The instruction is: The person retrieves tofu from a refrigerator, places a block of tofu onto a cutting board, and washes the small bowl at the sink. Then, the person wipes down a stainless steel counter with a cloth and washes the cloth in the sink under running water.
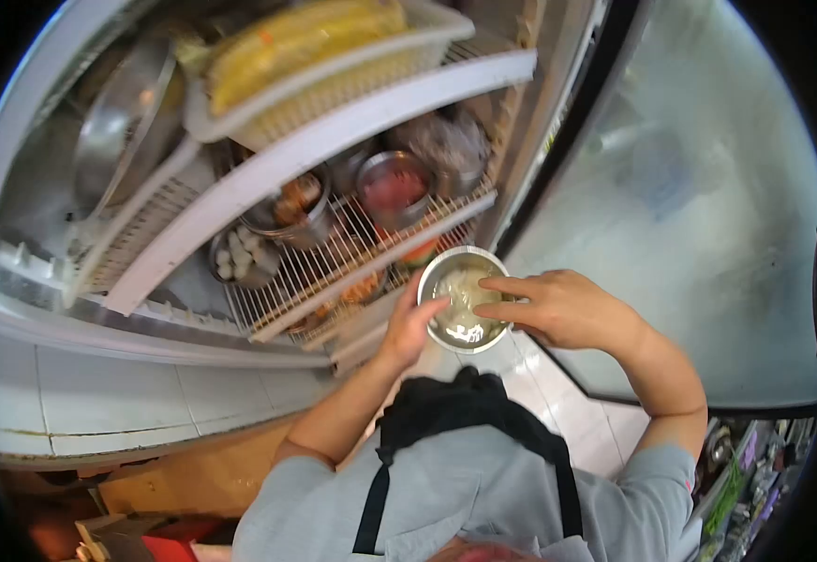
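A round metal bowl [465, 341] with pale, wet contents [460, 290] is in front of the open refrigerator. My left hand [410, 320] grips its left side, the thumb over the rim. My right hand [549, 307] reaches in from the right with its fingers apart, the fingertips over or at the contents. Whether those fingertips touch the contents is hard to tell.
Wire shelves [334, 248] hold a metal bowl of pink food [394, 187], a bowl of white pieces [240, 258] and other bowls. Above is a white basket [334, 103] with yellow items. The glass door [680, 225] stands open at the right.
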A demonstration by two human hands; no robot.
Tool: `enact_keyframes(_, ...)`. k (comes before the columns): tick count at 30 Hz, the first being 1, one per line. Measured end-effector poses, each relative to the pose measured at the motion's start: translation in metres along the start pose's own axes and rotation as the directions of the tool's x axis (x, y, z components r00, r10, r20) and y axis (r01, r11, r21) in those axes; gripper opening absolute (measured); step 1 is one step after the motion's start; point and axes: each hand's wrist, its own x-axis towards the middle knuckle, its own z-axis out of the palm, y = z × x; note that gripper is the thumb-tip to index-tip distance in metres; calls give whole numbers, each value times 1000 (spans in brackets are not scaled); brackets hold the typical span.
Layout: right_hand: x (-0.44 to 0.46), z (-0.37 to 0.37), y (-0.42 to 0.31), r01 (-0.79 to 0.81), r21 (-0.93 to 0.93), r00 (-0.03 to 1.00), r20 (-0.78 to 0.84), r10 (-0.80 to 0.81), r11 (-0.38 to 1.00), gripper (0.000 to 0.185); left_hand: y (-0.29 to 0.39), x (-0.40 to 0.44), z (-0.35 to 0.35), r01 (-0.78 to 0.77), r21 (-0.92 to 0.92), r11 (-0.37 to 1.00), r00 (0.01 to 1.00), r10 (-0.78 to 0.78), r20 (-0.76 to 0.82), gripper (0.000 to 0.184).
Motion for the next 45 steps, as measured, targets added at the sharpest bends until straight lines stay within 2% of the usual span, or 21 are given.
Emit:
enact_keyframes(4,10,-59,-3,-13,-104,933,-359,-25,994,45,1,-7,-25,52,5,999,997,-52,-61,50)
enact_keyframes(10,66,-130,-19,198,-241,755,-580,-305,950,33,8,-41,-70,20,118,993,955,16,-297,52)
enact_keyframes(11,75,-129,-27,223,-227,771,-554,-314,948,33,6,-48,-79,20,131,991,942,25,-334,52)
enact_keyframes(13,94,-113,-43,394,125,849,-430,-307,911,30,-4,-65,-102,29,170,985,920,40,-390,50)
enact_keyframes(15,114,-68,-42,452,278,886,-251,-390,848,29,-19,-82,-122,-22,243,970,881,134,-454,47)
enact_keyframes(20,152,138,-1,26,458,957,247,-155,889,34,-32,-128,-131,-81,101,992,765,127,-631,44)
enact_keyframes(22,160,226,29,-264,661,900,431,-68,702,39,-66,-147,-144,-44,154,987,699,140,-702,43)
enact_keyframes(23,162,253,38,-269,649,880,466,-92,712,39,-72,-159,-142,-69,111,991,669,128,-732,45)
enact_keyframes(25,164,301,43,-541,681,792,610,27,493,38,-86,-184,-139,-103,48,994,615,102,-782,48)
enact_keyframes(26,171,318,44,-542,671,778,628,0,506,38,-93,-194,-137,-107,38,994,586,94,-805,48)
enact_keyframes(28,179,348,44,-681,697,721,693,34,224,33,-111,-216,-126,-73,6,997,439,37,-898,48)
enact_keyframes(31,208,398,53,-704,697,705,708,24,134,29,-148,-259,-99,-100,-10,995,231,13,-973,47)
enact_keyframes(33,223,437,66,-730,667,680,731,56,149,25,-171,-274,-88,-158,-33,987,169,-6,-986,46)
enact_keyframes(35,242,478,79,-726,669,657,743,128,-161,25,-195,-286,-75,-208,-65,976,119,-41,-992,45)
enact_keyframes(37,261,514,90,-663,734,685,674,276,-144,25,-216,-292,-65,-258,-126,958,40,-119,-992,43)
enact_keyframes(38,271,535,99,-495,779,859,370,355,385,25,-219,-293,-60,-269,-138,953,41,-132,-990,43)
enact_keyframes(39,288,553,107,-213,541,973,47,224,813,25,-226,-292,-61,-280,-147,949,32,-144,-989,43)
enact_keyframes(40,311,570,116,-21,338,974,-207,96,941,24,-236,-295,-61,-272,-149,951,41,-143,-989,43)
enact_keyframes(41,317,586,123,135,76,911,-402,-93,988,24,-246,-300,-55,-262,-164,951,50,-156,-987,43)
enact_keyframes(43,332,529,91,-61,-97,994,84,69,993,34,-262,-303,-57,-256,-204,945,66,-193,-979,46)
enact_keyframes(45,371,608,156,254,-282,947,-124,-298,925,31,-277,-302,-64,-192,-179,965,113,-160,-981,48)
